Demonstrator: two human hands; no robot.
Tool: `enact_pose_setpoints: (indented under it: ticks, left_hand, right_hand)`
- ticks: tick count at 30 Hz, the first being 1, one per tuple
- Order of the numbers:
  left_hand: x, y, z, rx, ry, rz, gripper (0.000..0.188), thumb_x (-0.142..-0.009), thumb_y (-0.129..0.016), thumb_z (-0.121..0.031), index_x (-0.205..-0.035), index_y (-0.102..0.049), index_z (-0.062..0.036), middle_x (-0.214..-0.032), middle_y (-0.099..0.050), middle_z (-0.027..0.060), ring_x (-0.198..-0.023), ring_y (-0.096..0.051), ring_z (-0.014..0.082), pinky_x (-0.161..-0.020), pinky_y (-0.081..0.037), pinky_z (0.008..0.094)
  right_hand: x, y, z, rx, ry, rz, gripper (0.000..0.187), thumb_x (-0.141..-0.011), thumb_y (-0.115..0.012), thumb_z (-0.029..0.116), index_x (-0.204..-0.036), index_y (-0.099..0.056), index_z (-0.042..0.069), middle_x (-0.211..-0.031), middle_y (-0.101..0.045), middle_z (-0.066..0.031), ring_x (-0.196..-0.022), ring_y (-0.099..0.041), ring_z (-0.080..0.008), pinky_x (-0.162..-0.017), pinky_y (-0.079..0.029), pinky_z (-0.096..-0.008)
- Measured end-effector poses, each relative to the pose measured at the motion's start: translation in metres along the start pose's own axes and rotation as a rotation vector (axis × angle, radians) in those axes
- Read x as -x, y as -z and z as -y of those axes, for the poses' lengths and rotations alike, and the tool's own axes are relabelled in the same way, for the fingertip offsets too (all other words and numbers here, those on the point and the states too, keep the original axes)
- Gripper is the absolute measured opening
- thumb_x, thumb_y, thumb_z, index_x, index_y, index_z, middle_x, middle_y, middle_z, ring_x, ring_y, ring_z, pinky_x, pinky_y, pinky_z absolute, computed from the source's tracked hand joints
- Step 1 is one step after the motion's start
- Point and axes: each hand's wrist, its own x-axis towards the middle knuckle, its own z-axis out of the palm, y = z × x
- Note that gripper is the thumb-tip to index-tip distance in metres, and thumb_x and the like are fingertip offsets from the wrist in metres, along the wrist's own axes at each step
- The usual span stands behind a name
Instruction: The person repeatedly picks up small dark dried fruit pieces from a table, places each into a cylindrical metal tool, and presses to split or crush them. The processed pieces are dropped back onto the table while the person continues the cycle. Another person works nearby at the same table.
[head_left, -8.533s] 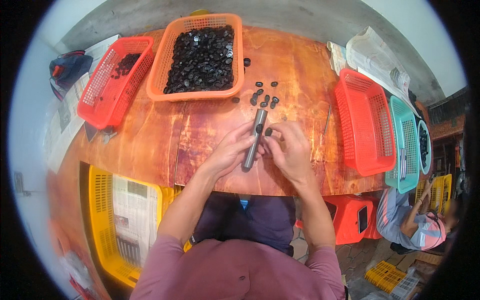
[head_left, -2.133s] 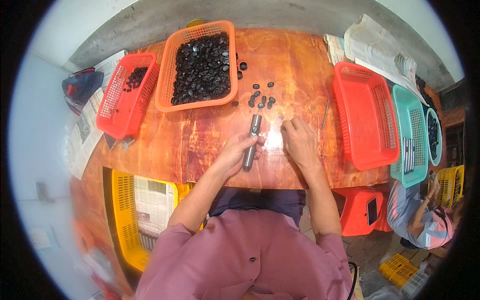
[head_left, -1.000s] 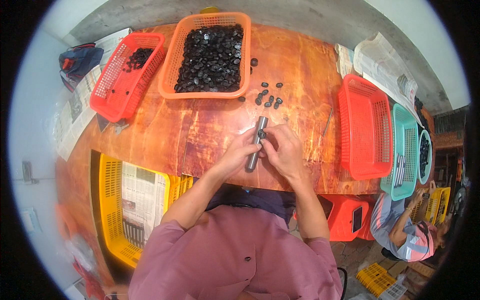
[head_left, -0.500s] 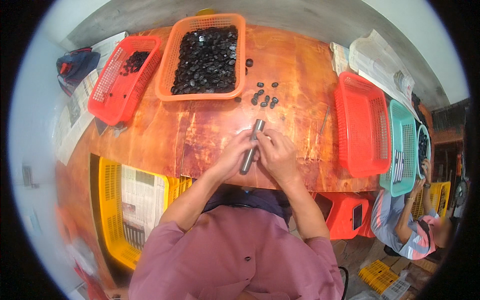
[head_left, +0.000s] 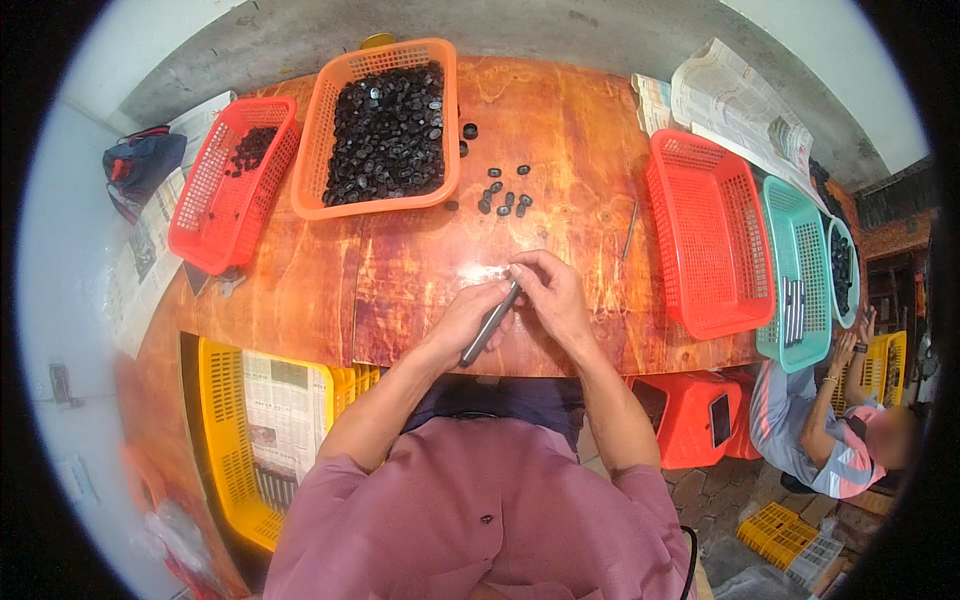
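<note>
My left hand (head_left: 470,315) is closed around a dark grey metal tube (head_left: 489,328), held tilted above the table's front edge. The tube's lower end sticks out toward me. At its far end, the thumb and fingers of my right hand (head_left: 553,297) are pinched together; whatever lies between them is too small to make out. Beyond my hands, several small black oval plugs (head_left: 503,210) lie loose on the wooden table (head_left: 410,290). An orange basket (head_left: 302,185) full of similar black pieces stands to the far left of them.
At left is a red basket (head_left: 185,225) with a few black bits. A thin rod (head_left: 630,232) lies near the right red basket (head_left: 668,250). Beyond it, a green basket (head_left: 770,335) holds metal tubes. A co-worker (head_left: 815,440) sits at right. A yellow crate (head_left: 222,430) stands below left.
The tube has tipped further over and dropped lower toward me. My right fingers have moved to its far end, which stuck out past them before. The whole view has shifted slightly.
</note>
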Motion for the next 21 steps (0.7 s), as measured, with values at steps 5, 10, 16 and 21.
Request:
enact_pose_setpoints:
  ticks: [5,10,16,21]
  left_hand:
    - [-0.005,0.002,0.001,-0.070,-0.048,0.065,0.039,-0.110,-0.050,-0.038,-0.109,-0.063,-0.0015,-0.072,-0.060,0.0035,-0.051,-0.053,0.0099,-0.046,-0.042,0.0237]
    - [-0.008,-0.003,-0.005,-0.131,-0.084,0.047,0.035,-0.110,-0.052,-0.035,-0.113,-0.062,-0.0026,-0.083,-0.063,0.0035,-0.063,-0.059,0.0090,-0.055,-0.048,0.0239]
    - [-0.011,0.004,0.000,-0.323,-0.195,0.051,0.032,-0.108,-0.056,-0.031,-0.119,-0.061,-0.0007,-0.092,-0.065,0.0068,-0.077,-0.064,0.0149,-0.068,-0.052,0.0304]
    - [-0.021,0.011,-0.004,-1.164,-0.750,-0.152,0.032,-0.099,-0.064,-0.020,-0.122,-0.059,0.0018,-0.102,-0.064,0.0173,-0.096,-0.063,0.0333,-0.083,-0.051,0.0421]
  right_hand:
    - [-0.006,0.011,0.001,-0.039,-0.026,0.050,0.019,-0.101,-0.066,0.012,-0.109,-0.069,-0.005,-0.086,-0.070,-0.0068,-0.073,-0.065,-0.0096,-0.063,-0.053,-0.0253]
    - [-0.013,0.019,-0.003,-0.115,-0.006,0.036,0.018,-0.102,-0.065,0.010,-0.113,-0.069,-0.003,-0.088,-0.069,-0.0035,-0.076,-0.062,-0.0088,-0.068,-0.052,-0.0247]
    - [-0.012,0.025,0.005,-0.132,-0.023,0.040,0.018,-0.103,-0.064,0.011,-0.115,-0.069,-0.002,-0.088,-0.068,-0.0019,-0.077,-0.062,-0.0084,-0.068,-0.051,-0.0247]
    - [-0.020,0.040,0.003,0.106,0.047,0.023,0.023,-0.100,-0.066,0.012,-0.115,-0.070,-0.003,-0.095,-0.073,-0.0085,-0.082,-0.068,-0.0141,-0.074,-0.055,-0.0291]
